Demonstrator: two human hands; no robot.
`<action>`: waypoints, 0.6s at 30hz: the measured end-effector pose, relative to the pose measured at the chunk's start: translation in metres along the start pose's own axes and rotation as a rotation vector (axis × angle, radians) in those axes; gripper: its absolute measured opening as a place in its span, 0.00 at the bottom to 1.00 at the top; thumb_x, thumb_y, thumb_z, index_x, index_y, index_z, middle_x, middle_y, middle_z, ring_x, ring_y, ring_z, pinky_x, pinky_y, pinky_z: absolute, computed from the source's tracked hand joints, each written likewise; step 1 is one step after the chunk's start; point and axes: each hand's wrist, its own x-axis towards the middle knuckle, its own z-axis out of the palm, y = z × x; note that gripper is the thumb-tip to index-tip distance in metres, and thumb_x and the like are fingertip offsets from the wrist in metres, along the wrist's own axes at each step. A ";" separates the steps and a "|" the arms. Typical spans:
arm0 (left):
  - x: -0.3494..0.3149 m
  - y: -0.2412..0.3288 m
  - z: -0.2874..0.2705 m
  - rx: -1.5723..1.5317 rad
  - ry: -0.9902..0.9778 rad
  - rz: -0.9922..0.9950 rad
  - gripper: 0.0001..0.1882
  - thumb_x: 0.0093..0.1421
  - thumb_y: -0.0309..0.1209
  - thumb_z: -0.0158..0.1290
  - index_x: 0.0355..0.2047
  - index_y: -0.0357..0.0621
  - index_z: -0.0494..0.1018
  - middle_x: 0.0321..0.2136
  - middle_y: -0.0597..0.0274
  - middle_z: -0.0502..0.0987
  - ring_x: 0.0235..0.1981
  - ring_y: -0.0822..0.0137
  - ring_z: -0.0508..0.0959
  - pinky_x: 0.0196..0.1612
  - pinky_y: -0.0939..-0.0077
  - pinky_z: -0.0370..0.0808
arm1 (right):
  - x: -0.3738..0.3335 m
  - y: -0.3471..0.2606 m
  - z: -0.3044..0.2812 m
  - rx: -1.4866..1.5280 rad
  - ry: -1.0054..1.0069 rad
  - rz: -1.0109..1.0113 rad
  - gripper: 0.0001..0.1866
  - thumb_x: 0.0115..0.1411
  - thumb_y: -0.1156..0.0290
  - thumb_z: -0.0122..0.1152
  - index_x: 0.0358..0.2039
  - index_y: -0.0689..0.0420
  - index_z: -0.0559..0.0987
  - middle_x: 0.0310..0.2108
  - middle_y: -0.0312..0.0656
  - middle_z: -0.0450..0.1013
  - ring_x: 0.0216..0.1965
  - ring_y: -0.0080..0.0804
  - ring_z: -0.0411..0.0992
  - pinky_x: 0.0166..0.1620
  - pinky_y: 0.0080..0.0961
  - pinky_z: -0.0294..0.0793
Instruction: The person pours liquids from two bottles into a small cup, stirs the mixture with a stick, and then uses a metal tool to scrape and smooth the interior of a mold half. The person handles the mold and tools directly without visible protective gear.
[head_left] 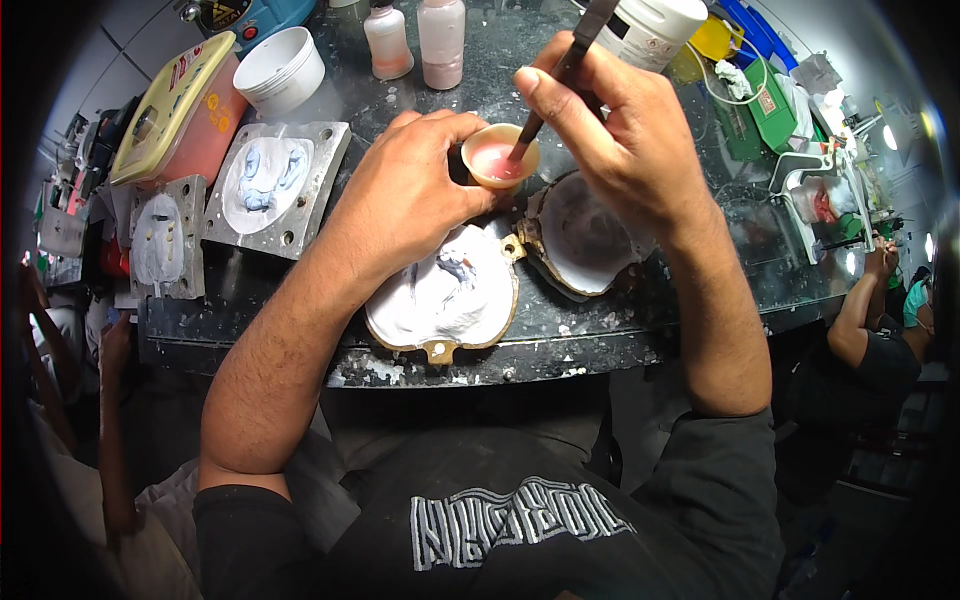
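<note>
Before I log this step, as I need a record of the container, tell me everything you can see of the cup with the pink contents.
The cup is small, round, cream-coloured and open-topped, perhaps plastic or silicone. Pink material lies inside, below the rim. The left hand grips its side between thumb and fingers; a dark tool, held in the right hand, dips into the contents. It sits just beyond a white-filled, brass-coloured mould. Its base is hidden.

Dental lab, seemingly: white-spotted dark bench (580, 325); arch-shaped impressions (258, 190) in metal flasks (302, 212), left; cup (477, 150) of pink mix, centre.
</note>
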 end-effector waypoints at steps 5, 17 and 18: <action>0.001 0.007 -0.001 -0.037 -0.029 -0.074 0.26 0.47 0.32 0.66 0.49 0.41 0.78 0.46 0.49 0.79 0.52 0.51 0.76 0.60 0.61 0.70 | 0.000 -0.003 0.004 -0.028 0.024 0.002 0.11 0.66 0.63 0.62 0.38 0.59 0.80 0.23 0.45 0.77 0.25 0.38 0.78 0.30 0.32 0.74; 0.002 0.016 -0.006 -0.124 -0.092 -0.143 0.25 0.48 0.34 0.67 0.47 0.40 0.79 0.46 0.49 0.80 0.51 0.52 0.77 0.58 0.61 0.71 | 0.000 -0.001 0.005 0.157 -0.040 -0.043 0.13 0.67 0.61 0.61 0.37 0.60 0.79 0.24 0.48 0.78 0.27 0.42 0.79 0.31 0.33 0.75; 0.003 0.014 -0.004 -0.125 -0.094 -0.140 0.25 0.48 0.34 0.67 0.47 0.40 0.79 0.46 0.49 0.80 0.51 0.52 0.77 0.58 0.61 0.71 | 0.000 -0.003 0.001 0.026 -0.013 -0.033 0.13 0.66 0.61 0.61 0.38 0.60 0.80 0.24 0.48 0.78 0.27 0.41 0.80 0.31 0.33 0.76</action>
